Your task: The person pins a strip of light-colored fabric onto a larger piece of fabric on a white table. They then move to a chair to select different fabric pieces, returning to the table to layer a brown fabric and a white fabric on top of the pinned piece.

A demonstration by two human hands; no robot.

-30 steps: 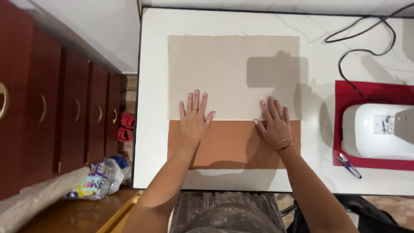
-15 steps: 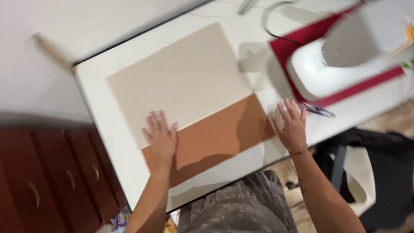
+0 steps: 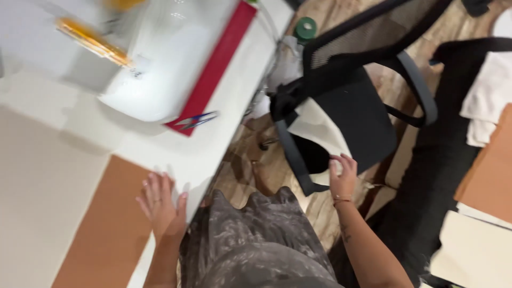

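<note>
Left hand (image 3: 160, 205) flat, fingers spread, pinning brown fabric (image 3: 104, 229) on desk (image 3: 213, 128); right hand (image 3: 342, 177) reaching sideways, fingers curled on black chair's (image 3: 362, 117) cream cloth (image 3: 320, 133).

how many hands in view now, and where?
2. The left hand lies flat at the white table edge beside the brown fabric. The right hand reaches to the black chair, touching cream cloth.

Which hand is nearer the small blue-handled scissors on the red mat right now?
Left. The left hand rests on the table just below the scissors; the right hand is off the table, at the black bag.
</note>
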